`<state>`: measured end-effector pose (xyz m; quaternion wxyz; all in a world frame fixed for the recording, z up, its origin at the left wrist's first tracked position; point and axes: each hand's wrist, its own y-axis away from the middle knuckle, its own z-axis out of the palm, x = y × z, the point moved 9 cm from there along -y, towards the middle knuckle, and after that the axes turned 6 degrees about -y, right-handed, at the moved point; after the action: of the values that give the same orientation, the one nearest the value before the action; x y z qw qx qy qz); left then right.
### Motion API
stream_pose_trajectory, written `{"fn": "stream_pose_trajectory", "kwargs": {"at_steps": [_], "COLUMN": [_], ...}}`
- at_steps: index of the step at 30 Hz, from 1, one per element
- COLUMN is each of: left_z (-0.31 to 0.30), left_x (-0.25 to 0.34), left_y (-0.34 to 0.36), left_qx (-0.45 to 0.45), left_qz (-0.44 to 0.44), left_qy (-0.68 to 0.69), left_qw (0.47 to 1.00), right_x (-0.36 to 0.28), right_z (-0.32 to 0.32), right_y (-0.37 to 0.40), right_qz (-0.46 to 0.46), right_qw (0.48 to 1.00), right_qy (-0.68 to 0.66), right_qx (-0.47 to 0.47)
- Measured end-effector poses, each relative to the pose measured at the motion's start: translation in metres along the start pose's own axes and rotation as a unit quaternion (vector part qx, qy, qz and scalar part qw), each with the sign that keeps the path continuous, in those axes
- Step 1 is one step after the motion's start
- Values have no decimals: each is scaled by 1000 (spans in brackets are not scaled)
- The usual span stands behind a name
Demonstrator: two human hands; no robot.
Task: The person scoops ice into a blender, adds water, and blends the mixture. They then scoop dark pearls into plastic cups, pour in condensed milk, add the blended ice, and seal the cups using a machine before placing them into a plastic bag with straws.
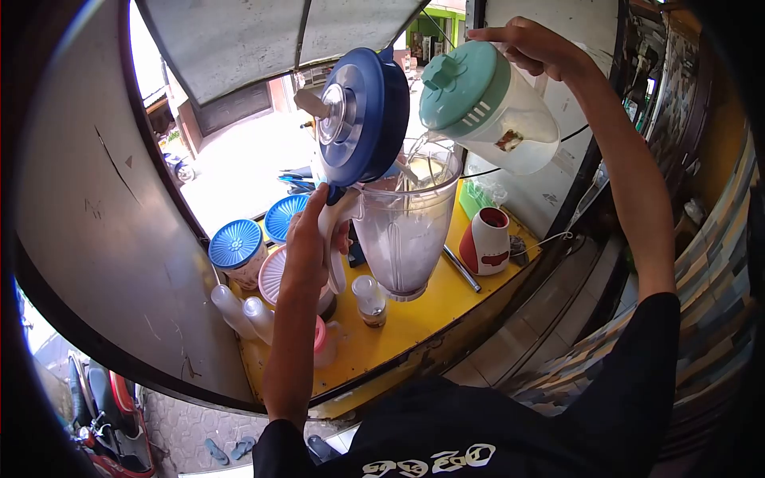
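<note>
My left hand [305, 243] is wrapped round the handle of a clear blender jug [406, 239], holding it up above the yellow counter. Its blue lid [362, 119] stands raised and tilted by my left thumb. Pale, cloudy contents show inside the jug. With my right hand [538, 49] I grip a clear plastic pitcher [526, 119] from behind; part of that grip is hidden. The pitcher's green lid [466, 88] tips down toward the jug's open mouth, and clear liquid appears to run from it into the jug. A small dark patch shows on the pitcher's side.
On the yellow counter [422, 334] stand a red-and-white blender base [486, 241], a small jar [369, 301], stacked clear cups [231, 311] and a blue-lidded container [237, 247]. A metal rod [462, 269] lies beside the base. Metal walls enclose the counter; a motorcycle [111, 414] is at lower left.
</note>
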<state>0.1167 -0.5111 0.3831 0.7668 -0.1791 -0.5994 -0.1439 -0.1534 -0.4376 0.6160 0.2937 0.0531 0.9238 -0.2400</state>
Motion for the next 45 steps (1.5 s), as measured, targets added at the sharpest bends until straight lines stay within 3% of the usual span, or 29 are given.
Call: {"fn": "stream_pose_trajectory", "kwargs": {"at_steps": [3, 5, 8, 15, 24, 33, 35, 41, 45], "left_z": [6, 8, 8, 5, 2, -3, -2, -4, -11], "left_x": [5, 8, 8, 16, 16, 18, 18, 21, 18], "left_y": [-2, -5, -8, -17, -25, -28, -29, -26, -29], "left_qx": [5, 8, 8, 2, -2, 15, 14, 61, 48], "left_qz": [-1, -1, 0, 17, 21, 35, 34, 34, 39], "left_qy": [1, 0, 2, 9, 42, 27, 29, 5, 11], "left_qw": [1000, 1000, 1000, 1000, 999, 999, 999, 998, 998], "right_x": [-14, -18, -17, -23, -27, -37, -46, -51, -51], "right_z": [-8, -9, -13, -12, -20, -16, -18, -8, -7], "right_y": [2, 8, 9, 2, 2, 0, 3, -7, -11], "right_qz": [-4, 56, 68, 16, 30, 32, 21, -32, -13], "right_qw": [999, 998, 997, 999, 999, 993, 985, 989, 988], "right_qy": [34, 7, 4, -16, 32, 104, 173, 132, 147], "right_qx": [-13, -24, -19, -49, -29, -37, -12, -63, -56]}}
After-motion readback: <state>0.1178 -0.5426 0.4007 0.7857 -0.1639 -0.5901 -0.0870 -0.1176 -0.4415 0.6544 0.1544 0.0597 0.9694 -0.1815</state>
